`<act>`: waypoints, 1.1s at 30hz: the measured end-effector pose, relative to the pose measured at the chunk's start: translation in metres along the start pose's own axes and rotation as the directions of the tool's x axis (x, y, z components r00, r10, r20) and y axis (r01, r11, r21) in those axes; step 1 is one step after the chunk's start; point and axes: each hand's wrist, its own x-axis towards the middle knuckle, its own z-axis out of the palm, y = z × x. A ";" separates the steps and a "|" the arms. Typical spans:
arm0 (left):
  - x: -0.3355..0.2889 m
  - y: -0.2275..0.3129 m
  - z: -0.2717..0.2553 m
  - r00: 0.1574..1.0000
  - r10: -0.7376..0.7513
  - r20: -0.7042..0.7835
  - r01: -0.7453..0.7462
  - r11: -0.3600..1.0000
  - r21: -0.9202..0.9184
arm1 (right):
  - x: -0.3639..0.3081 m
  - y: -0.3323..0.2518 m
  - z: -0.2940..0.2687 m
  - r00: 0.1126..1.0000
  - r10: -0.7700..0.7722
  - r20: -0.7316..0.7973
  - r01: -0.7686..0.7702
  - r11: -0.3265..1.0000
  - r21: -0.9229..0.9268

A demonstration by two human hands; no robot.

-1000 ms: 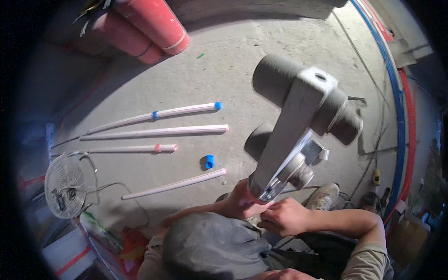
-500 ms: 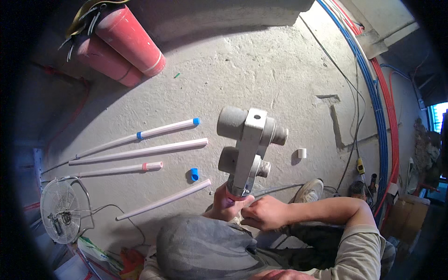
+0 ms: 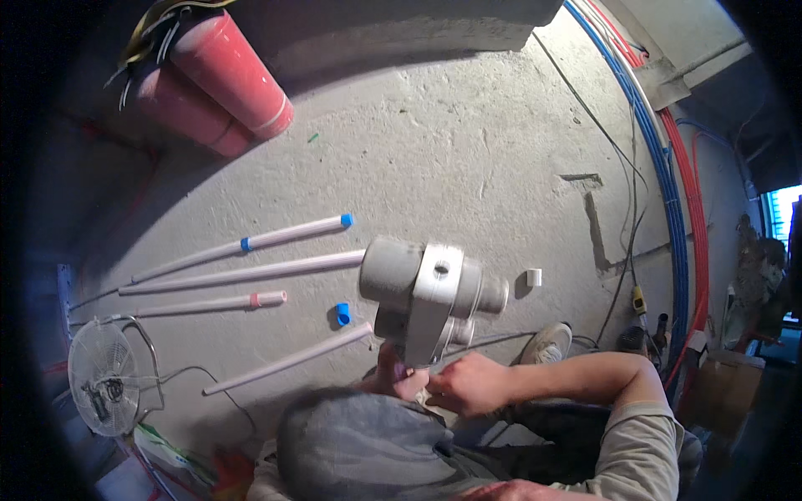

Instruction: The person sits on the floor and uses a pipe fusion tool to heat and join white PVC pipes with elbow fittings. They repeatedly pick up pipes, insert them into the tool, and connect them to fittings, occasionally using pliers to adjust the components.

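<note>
A socket fusion welder for plastic pipe stands up in front of my knees, its flat metal plate carrying grey round heating sockets on both sides. My left hand is closed round its handle, just below the plate; the tool covers part of the fingers. Close beside it, my right hand has its fingers curled in at the handle's lower part. Something small and pale shows between the two hands, too unclear to name. A pale pink pipe lies on the floor left of the tool, near a blue elbow fitting.
More pipes lie to the left, some with blue or red fittings. A short white pipe piece sits on the right. Red extinguishers stand far left, a fan near left. Blue and red conduits run along the right.
The welder's head has come down and tipped toward me, appearing larger and hiding the ends of two pipes. Both hands stay together at the handle. The view has shifted slightly.
</note>
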 end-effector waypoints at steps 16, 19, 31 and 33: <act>-0.023 -0.055 0.010 0.932 0.307 -0.191 -0.234 0.914 0.332 | -0.076 0.018 -0.044 0.901 0.296 0.316 -0.191 0.927 -0.324; -0.021 -0.052 0.009 0.892 0.419 -0.171 -0.320 0.851 0.416 | -0.094 0.010 -0.059 0.823 0.455 0.340 -0.306 0.860 -0.408; -0.018 -0.048 0.070 0.764 -0.504 0.403 0.631 0.455 -0.628 | -0.152 -0.045 -0.144 0.393 0.886 0.247 -0.499 0.431 -0.752; -0.024 -0.078 0.089 0.746 -0.555 0.368 0.624 0.389 -0.678 | -0.172 -0.047 -0.141 0.461 0.874 0.153 -0.603 0.436 -0.668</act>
